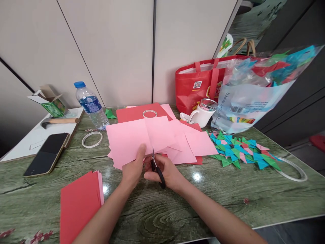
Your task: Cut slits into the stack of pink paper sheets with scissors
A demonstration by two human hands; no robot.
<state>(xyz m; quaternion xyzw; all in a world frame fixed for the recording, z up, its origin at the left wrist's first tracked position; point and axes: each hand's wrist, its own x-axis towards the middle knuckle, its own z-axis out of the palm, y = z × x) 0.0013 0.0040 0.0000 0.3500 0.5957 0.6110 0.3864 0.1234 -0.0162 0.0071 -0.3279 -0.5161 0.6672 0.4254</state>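
My left hand [134, 170] grips a creased pink sheet of paper [129, 139] by its near edge, thumb on top. In my right hand [166, 173] is a pair of scissors [158, 171] with black handles. Its blades point away from me and meet the near edge of the sheet close to the crease. Beneath and to the right of the held sheet lie more pink paper pieces [200, 142], with red paper [127, 113] under and behind them. Part of the scissors' handles is hidden by my fingers.
Left: red paper stack [78, 206], phone [47, 154], tape roll [92, 139], water bottle [92, 106], small box [52, 103], wooden-handled tool [63, 120]. Right: white mug [204, 115], red bag [188, 88], plastic bag [243, 98], folded paper pieces [236, 150], white ring [296, 171].
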